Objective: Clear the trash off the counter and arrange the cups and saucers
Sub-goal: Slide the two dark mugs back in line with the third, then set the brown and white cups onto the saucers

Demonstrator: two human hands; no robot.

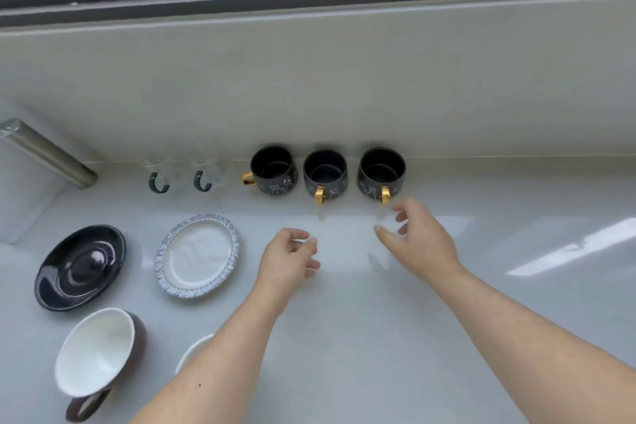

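Observation:
Three black cups with gold handles stand in a row against the back wall: the left cup, the middle cup and the right cup. Left of them are two clear glass cups with green handles. A black saucer and a white saucer with a blue rim lie at the left. A brown cup with a white inside sits near the front left. My left hand hovers empty over the counter, fingers loosely curled. My right hand is empty with fingers apart, just in front of the right cup.
A steel cylinder lies tilted at the far left beside a white block. The rim of a white dish shows under my left forearm. A window sill rises behind the counter.

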